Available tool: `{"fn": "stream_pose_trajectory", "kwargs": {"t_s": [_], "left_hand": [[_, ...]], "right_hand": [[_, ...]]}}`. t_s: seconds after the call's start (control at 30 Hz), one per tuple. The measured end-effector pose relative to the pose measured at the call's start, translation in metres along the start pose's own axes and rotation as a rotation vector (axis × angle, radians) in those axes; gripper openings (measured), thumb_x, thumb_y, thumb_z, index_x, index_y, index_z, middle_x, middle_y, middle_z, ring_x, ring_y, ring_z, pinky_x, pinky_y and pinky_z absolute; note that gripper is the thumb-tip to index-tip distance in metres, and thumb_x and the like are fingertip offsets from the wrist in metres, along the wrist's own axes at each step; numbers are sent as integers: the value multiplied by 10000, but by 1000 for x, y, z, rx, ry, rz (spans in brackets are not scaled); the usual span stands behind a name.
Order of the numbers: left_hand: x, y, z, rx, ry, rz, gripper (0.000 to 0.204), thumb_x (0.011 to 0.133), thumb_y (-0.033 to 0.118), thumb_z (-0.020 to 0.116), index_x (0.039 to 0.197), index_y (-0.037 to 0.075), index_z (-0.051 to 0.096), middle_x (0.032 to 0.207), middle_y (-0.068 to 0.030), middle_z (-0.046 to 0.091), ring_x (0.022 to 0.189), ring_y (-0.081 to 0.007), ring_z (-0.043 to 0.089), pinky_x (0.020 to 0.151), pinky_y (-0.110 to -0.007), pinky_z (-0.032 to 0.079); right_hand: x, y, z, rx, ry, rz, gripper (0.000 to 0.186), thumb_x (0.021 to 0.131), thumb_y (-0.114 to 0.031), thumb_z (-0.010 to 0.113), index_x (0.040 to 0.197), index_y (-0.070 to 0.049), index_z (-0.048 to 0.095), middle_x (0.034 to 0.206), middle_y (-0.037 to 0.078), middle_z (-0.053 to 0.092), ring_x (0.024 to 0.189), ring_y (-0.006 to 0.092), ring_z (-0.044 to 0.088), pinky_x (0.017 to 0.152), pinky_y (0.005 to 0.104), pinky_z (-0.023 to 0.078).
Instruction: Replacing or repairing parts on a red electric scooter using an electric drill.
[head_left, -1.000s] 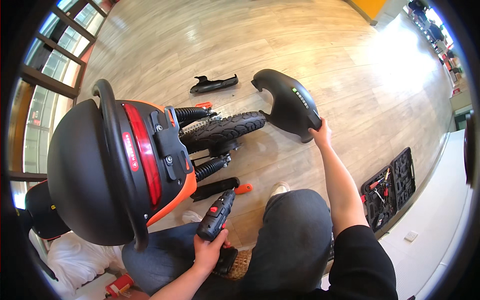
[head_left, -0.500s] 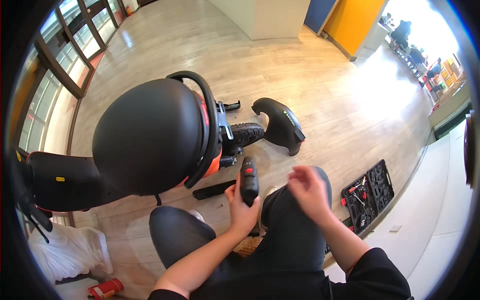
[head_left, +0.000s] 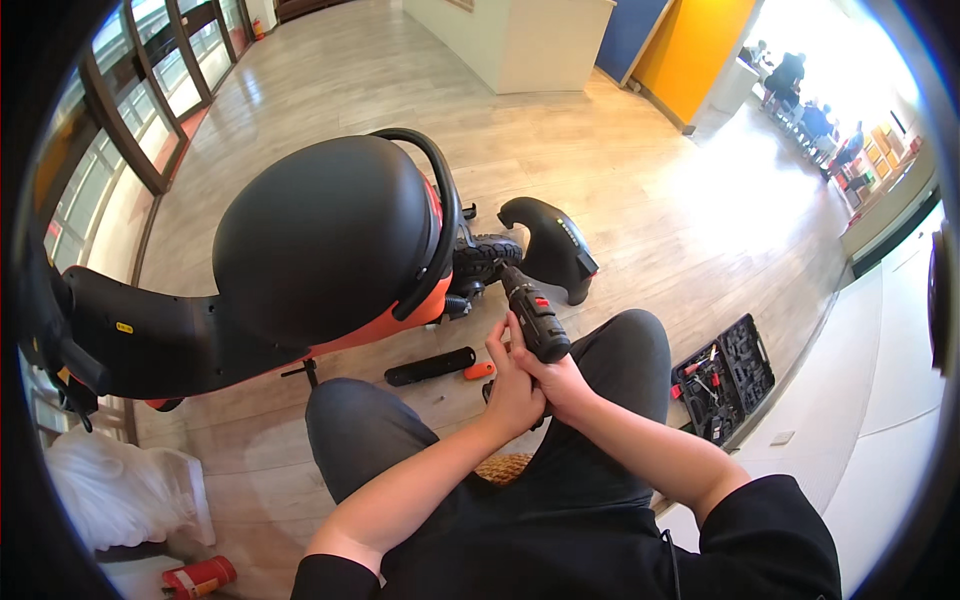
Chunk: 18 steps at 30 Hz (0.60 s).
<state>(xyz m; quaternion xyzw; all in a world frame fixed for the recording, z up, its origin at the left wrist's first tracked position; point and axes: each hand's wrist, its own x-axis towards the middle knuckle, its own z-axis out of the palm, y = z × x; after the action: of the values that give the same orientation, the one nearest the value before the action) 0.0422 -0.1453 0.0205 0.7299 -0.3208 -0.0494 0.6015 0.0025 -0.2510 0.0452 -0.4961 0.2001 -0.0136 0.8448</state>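
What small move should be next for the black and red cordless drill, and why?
Probably settle the drill in the right hand alone and free the left hand: both hands meet at its lower part, while the curved black fender lies on the pale wooden floor, held by neither.

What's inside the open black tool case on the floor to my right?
The tool case shows red-handled tools in its left half and moulded recesses in its right half. Whatever lies beneath the tools is covered; the rest is too small to tell.
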Motion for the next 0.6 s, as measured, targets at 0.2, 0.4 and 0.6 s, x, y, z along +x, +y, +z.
{"fn": "stream_pose_trajectory", "kwargs": {"t_s": [0.2, 0.4, 0.6], "left_hand": [[47, 24, -25, 78, -181, 15, 986, 858, 28, 737, 1651, 46, 150, 1650, -235, 101, 1379, -419, 470, 1128, -434, 441], [109, -12, -35, 340, -287, 38, 729, 897, 40, 721, 1551, 15, 401, 1463, -180, 484, 1175, -306, 628, 1019, -412, 507], [134, -56, -48, 388, -284, -291, 494, 961, 123, 699, 1422, 27, 548, 1231, -117, 658, 1035, -205, 675, 915, -334, 524]], "right_hand": [[46, -43, -12, -136, 171, -219, 377, 922, -149, 788, 1233, -43, 604, 1038, 45, 631, 924, 149, 637, 809, 334, 558], [147, -123, -35, -206, 347, -264, 314, 864, -69, 730, 1125, 0, 569, 811, 51, 607, 614, 133, 610, 568, 282, 516], [194, -140, -71, 42, 246, -33, 106, 880, -58, 683, 898, -14, 588, 737, 27, 577, 601, 91, 558, 543, 253, 492]]}}
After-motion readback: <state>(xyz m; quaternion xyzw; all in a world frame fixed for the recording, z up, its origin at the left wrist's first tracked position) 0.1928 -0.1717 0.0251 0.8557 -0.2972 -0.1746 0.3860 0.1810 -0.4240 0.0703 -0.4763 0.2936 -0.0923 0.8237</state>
